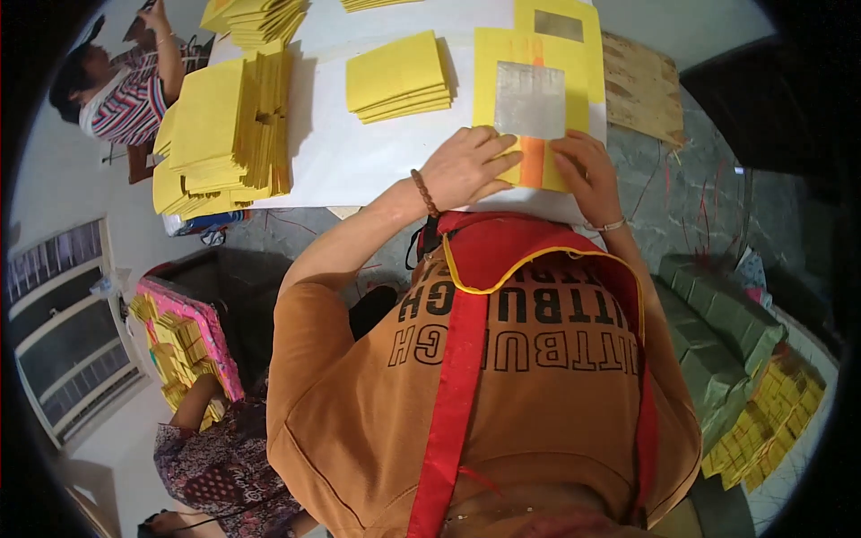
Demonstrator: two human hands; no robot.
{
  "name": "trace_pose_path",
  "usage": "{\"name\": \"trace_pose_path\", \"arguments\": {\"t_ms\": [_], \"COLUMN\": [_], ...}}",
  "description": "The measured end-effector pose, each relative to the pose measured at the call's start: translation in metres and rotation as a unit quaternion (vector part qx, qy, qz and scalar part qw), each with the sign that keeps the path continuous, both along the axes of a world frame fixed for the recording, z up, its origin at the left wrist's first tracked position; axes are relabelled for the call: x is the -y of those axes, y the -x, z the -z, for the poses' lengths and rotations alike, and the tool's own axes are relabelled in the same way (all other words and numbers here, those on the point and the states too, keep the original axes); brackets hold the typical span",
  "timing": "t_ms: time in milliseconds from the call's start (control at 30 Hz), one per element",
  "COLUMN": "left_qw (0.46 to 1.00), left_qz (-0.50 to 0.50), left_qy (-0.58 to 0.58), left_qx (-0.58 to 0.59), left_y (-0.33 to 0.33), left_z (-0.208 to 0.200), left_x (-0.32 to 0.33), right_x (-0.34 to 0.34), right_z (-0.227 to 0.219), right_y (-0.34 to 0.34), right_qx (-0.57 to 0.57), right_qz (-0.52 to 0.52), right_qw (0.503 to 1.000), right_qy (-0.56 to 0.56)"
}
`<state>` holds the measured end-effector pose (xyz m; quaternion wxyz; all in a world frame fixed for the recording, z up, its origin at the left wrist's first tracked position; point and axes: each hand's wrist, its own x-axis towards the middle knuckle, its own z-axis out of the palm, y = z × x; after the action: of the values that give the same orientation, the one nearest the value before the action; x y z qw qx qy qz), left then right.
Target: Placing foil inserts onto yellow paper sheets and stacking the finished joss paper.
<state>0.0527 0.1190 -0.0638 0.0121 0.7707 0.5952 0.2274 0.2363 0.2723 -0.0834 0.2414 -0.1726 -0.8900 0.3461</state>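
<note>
A yellow paper sheet [485, 90] with an orange stripe lies at the table's near right edge. On it rests a grey, slightly shiny rectangular plate [529, 99]. The sheet's near end, crossed by the stripe, is folded up along the plate's lower side. My left hand [466, 170] lies across the left of this fold, fingers stretched over the paper. At its right edge is my right hand [590, 177], with bent fingers and thumb apart, their tips touching the paper. Beneath the sheet, another yellow sheet [585, 63] with a rectangular cutout shows.
Folded yellow papers stand in a small stack [397, 76] on the white table [323, 170] and in larger bundles [211, 121] at left. A wooden board [644, 90] adjoins the table. Green wrapped packages [708, 327] lie right. Two people [126, 108] are at left, one beside a pink-edged box [220, 345].
</note>
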Motion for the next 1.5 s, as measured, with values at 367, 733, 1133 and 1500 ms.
{"name": "trace_pose_path", "arguments": {"t_ms": [367, 733, 1133, 1500], "left_qw": [0.958, 0.919, 0.908, 0.961], "left_qz": [-0.062, -0.089, -0.103, -0.049], "left_qy": [0.127, 0.168, 0.18, 0.089], "left_qx": [0.249, 0.345, 0.365, 0.259], "left_y": [0.016, 0.02, 0.021, 0.03], "left_z": [-0.014, -0.009, -0.003, -0.016], "left_x": [-0.016, -0.019, -0.021, -0.014], "right_x": [-0.01, -0.009, -0.012, -0.017], "right_z": [0.007, 0.005, 0.01, 0.021], "right_y": [-0.007, -0.005, -0.008, -0.003], "right_qx": [-0.093, -0.082, -0.093, -0.019], "right_qz": [-0.015, 0.005, -0.022, 0.047], "right_qw": [0.94, 0.943, 0.93, 0.933], "right_qy": [0.327, 0.322, 0.354, 0.356]}}
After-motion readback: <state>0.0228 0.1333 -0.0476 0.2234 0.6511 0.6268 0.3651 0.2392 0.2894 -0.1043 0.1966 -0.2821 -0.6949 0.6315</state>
